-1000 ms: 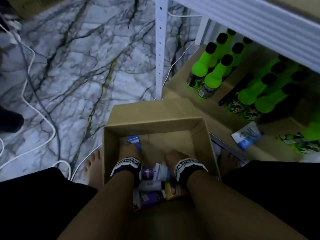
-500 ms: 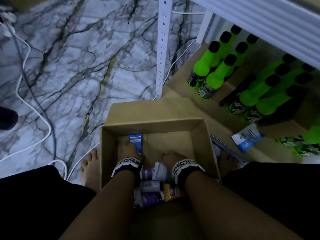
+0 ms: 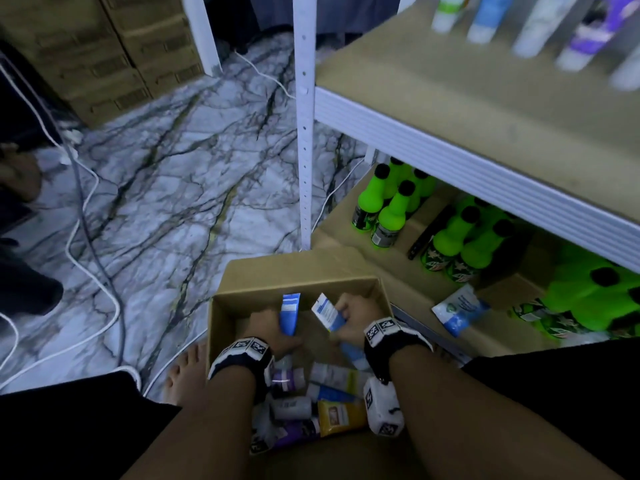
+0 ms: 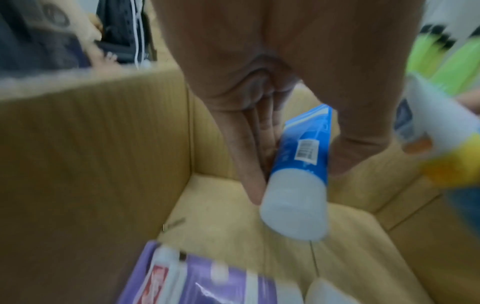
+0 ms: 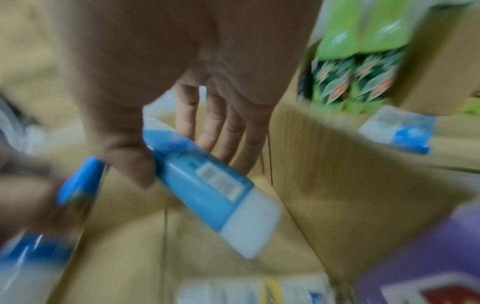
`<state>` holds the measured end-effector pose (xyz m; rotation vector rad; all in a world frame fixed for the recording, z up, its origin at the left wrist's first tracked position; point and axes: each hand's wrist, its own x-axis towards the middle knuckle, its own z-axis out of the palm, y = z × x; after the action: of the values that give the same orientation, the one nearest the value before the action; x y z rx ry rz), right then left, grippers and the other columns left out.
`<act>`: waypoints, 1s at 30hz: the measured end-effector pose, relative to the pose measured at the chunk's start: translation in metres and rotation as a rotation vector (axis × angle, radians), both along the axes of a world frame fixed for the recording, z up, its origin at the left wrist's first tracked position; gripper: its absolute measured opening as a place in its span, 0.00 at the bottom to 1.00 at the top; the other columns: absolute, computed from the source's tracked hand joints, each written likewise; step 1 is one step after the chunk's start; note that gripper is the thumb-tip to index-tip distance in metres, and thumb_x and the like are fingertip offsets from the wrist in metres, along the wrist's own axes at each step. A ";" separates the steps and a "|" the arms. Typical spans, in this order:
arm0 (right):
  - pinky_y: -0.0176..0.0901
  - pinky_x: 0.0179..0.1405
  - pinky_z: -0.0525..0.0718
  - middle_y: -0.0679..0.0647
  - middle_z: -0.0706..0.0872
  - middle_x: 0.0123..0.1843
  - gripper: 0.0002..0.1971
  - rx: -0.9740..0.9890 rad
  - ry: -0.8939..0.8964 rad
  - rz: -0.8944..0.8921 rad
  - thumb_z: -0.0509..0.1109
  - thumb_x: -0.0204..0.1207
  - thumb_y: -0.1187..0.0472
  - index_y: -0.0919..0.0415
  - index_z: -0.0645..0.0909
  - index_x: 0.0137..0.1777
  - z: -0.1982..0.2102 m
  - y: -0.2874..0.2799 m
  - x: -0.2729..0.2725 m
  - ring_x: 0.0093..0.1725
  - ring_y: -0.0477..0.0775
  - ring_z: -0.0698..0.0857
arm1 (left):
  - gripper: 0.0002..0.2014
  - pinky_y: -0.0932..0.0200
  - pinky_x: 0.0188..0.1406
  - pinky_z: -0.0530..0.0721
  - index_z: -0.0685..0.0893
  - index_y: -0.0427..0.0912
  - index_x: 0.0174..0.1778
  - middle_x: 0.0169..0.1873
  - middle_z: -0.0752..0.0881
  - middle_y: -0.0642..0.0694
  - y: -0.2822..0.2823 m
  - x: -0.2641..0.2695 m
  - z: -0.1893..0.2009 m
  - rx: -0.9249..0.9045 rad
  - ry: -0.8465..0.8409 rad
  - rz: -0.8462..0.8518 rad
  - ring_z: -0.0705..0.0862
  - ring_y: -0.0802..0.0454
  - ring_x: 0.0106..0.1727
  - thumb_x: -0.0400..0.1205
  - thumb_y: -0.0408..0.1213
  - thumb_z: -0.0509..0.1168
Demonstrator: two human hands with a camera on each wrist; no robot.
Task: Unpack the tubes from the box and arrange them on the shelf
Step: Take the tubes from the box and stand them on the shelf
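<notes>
An open cardboard box (image 3: 298,271) stands on the floor between my legs, with several tubes (image 3: 332,393) piled at its near end. My left hand (image 3: 273,332) grips a dark blue tube (image 3: 289,313) with a white cap (image 4: 296,207), held between thumb and fingers (image 4: 249,156) above the box floor. My right hand (image 3: 353,318) grips a light blue tube (image 3: 327,311), thumb on one side and fingers (image 5: 221,131) behind it, its white cap (image 5: 249,224) pointing down. Several tubes (image 3: 540,26) stand on the upper shelf (image 3: 467,109) at top right.
Green bottles (image 3: 388,206) with black caps fill the lower shelf, and a blue-white packet (image 3: 459,310) lies at its front. A white shelf post (image 3: 303,126) rises just behind the box. Cables (image 3: 83,216) trail over the marble floor at left. Cartons (image 3: 104,53) stand at the back left.
Both hands were low in the box among the tubes; now each has come up holding a blue tube. My head has tilted up, bringing the upper shelf into view.
</notes>
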<state>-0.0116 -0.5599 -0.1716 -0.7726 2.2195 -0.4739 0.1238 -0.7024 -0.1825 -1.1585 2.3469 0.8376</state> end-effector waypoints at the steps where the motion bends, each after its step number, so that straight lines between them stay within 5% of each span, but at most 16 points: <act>1: 0.36 0.36 0.77 0.48 0.82 0.42 0.21 -0.051 -0.011 -0.058 0.83 0.56 0.58 0.57 0.80 0.48 0.009 0.002 -0.003 0.44 0.50 0.83 | 0.24 0.55 0.48 0.87 0.87 0.45 0.53 0.49 0.90 0.44 0.001 0.000 0.010 0.005 0.028 0.003 0.87 0.46 0.50 0.64 0.53 0.76; 4: 0.33 0.34 0.78 0.46 0.84 0.40 0.19 -0.211 -0.027 -0.155 0.82 0.57 0.62 0.55 0.86 0.50 0.040 0.005 -0.007 0.41 0.47 0.83 | 0.21 0.58 0.42 0.84 0.82 0.48 0.49 0.43 0.87 0.48 0.001 -0.001 0.039 0.027 0.157 0.025 0.85 0.49 0.44 0.63 0.52 0.76; 7: 0.42 0.46 0.87 0.46 0.89 0.41 0.19 -0.374 -0.012 -0.213 0.81 0.58 0.61 0.53 0.89 0.52 0.070 0.006 -0.011 0.43 0.48 0.86 | 0.19 0.65 0.36 0.77 0.77 0.50 0.52 0.38 0.83 0.53 0.002 -0.008 0.075 0.031 0.352 0.034 0.81 0.54 0.39 0.69 0.45 0.75; 11: 0.41 0.48 0.85 0.52 0.92 0.48 0.17 -0.571 0.109 -0.230 0.76 0.67 0.60 0.58 0.89 0.57 0.121 0.010 -0.018 0.47 0.46 0.88 | 0.19 0.60 0.43 0.84 0.80 0.46 0.64 0.45 0.87 0.49 0.006 -0.026 0.128 0.061 0.627 0.012 0.86 0.52 0.43 0.77 0.39 0.70; 14: 0.47 0.47 0.86 0.54 0.92 0.43 0.12 -0.638 0.207 -0.230 0.73 0.68 0.57 0.58 0.89 0.51 0.166 0.016 -0.024 0.44 0.50 0.89 | 0.10 0.53 0.52 0.86 0.84 0.51 0.55 0.46 0.90 0.49 0.010 -0.042 0.168 0.043 0.791 -0.047 0.88 0.50 0.48 0.79 0.38 0.66; 18: 0.49 0.48 0.86 0.54 0.91 0.44 0.09 -0.726 0.335 -0.230 0.70 0.74 0.57 0.60 0.86 0.49 0.223 0.031 -0.033 0.45 0.53 0.89 | 0.09 0.47 0.49 0.88 0.87 0.54 0.45 0.44 0.87 0.50 0.027 -0.064 0.228 0.111 0.980 -0.080 0.88 0.49 0.44 0.72 0.47 0.66; 22: 0.45 0.48 0.83 0.52 0.91 0.47 0.10 -0.819 0.400 -0.285 0.68 0.77 0.58 0.57 0.85 0.55 0.269 0.053 -0.048 0.47 0.52 0.87 | 0.13 0.44 0.45 0.89 0.88 0.55 0.46 0.41 0.90 0.49 0.042 -0.086 0.276 0.201 1.093 -0.093 0.90 0.46 0.43 0.67 0.50 0.68; 25: 0.48 0.44 0.80 0.51 0.86 0.40 0.05 -0.857 0.435 -0.355 0.64 0.79 0.59 0.58 0.81 0.48 0.294 0.073 -0.066 0.42 0.56 0.83 | 0.11 0.49 0.45 0.88 0.87 0.51 0.53 0.45 0.91 0.50 0.056 -0.107 0.305 0.211 1.164 -0.153 0.90 0.49 0.44 0.74 0.42 0.70; 27: 0.47 0.42 0.77 0.50 0.83 0.38 0.05 -0.869 0.452 -0.398 0.62 0.81 0.60 0.59 0.79 0.46 0.310 0.088 -0.077 0.40 0.54 0.80 | 0.08 0.49 0.48 0.89 0.88 0.51 0.48 0.44 0.91 0.52 0.068 -0.123 0.321 0.227 1.209 -0.154 0.90 0.51 0.47 0.75 0.37 0.72; 30: 0.49 0.48 0.80 0.56 0.88 0.48 0.09 -0.903 0.501 -0.439 0.62 0.82 0.60 0.61 0.82 0.53 0.333 0.114 -0.092 0.46 0.55 0.85 | 0.07 0.42 0.48 0.90 0.88 0.52 0.43 0.42 0.90 0.51 0.091 -0.149 0.338 0.303 1.206 -0.139 0.90 0.44 0.48 0.74 0.35 0.74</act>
<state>-0.1032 -0.4458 0.1611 -0.8977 2.6215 -1.7352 -0.0248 -0.6114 0.1552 -0.3132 2.8818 2.1654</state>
